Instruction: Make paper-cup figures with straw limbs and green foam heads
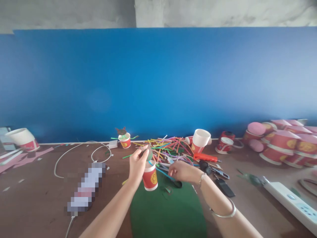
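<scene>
As my left hand point(138, 166) pinches a small, dull-green flat piece point(150, 155), an upright red-and-white paper cup point(150, 178) sits just below, my right hand point(182, 172) farther off; remotely, I cannot tell whether its curled fingers grip anything, and left fingers partly hide the piece.

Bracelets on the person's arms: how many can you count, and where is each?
2: a thin bracelet just behind the right hand, and a silver bangle farther up that forearm. Others could be hidden beyond the frame's lower edge.
</scene>
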`<state>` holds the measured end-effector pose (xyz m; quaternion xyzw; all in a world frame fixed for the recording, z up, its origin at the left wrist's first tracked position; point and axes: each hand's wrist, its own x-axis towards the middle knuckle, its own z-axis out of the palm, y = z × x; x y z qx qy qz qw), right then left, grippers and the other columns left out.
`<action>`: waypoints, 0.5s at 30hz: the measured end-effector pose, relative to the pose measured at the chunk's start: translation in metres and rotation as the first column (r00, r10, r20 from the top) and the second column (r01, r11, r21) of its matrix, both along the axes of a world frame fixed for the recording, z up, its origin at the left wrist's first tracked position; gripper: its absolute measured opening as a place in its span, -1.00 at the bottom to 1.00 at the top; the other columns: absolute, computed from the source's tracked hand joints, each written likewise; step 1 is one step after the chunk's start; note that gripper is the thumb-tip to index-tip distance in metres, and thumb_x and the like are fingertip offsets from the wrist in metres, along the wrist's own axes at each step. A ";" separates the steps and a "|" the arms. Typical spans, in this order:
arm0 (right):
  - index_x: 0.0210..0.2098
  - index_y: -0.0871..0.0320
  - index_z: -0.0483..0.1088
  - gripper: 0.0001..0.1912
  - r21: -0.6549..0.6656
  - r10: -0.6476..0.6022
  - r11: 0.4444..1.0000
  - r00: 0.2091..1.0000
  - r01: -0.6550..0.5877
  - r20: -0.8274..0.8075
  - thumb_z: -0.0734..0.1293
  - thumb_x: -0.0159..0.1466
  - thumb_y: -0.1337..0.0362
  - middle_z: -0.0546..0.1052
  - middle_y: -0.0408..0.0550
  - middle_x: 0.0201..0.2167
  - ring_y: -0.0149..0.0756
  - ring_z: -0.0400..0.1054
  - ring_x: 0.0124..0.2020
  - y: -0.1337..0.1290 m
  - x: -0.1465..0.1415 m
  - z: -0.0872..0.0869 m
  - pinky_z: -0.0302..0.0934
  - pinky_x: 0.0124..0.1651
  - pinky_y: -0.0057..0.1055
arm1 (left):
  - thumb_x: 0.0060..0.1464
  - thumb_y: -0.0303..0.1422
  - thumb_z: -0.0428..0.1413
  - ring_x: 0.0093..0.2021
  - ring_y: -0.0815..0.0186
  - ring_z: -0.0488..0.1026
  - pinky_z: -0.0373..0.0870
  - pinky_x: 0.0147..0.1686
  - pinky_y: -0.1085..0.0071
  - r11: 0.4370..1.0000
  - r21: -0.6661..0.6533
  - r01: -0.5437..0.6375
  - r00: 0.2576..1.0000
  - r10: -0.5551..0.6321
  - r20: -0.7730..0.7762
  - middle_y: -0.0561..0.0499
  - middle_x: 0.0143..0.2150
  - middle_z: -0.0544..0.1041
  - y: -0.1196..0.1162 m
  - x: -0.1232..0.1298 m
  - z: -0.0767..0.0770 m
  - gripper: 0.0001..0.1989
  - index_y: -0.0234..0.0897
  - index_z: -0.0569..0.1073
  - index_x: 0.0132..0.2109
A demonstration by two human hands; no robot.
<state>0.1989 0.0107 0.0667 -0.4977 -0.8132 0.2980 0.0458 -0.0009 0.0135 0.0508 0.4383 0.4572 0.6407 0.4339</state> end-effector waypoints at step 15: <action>-0.49 0.18 0.47 -0.85 0.126 -0.001 0.991 0.963 -0.034 0.271 0.29 -0.05 0.45 0.52 -0.02 -0.44 -0.25 0.37 -0.40 -0.019 -0.017 -0.007 0.15 -0.39 -0.46 | -0.05 -0.19 0.17 -0.50 0.39 0.34 0.22 -0.46 0.52 0.991 0.106 -0.079 0.982 0.096 -0.165 0.09 -0.56 0.42 0.002 -0.001 0.006 -0.75 -0.30 0.44 -0.47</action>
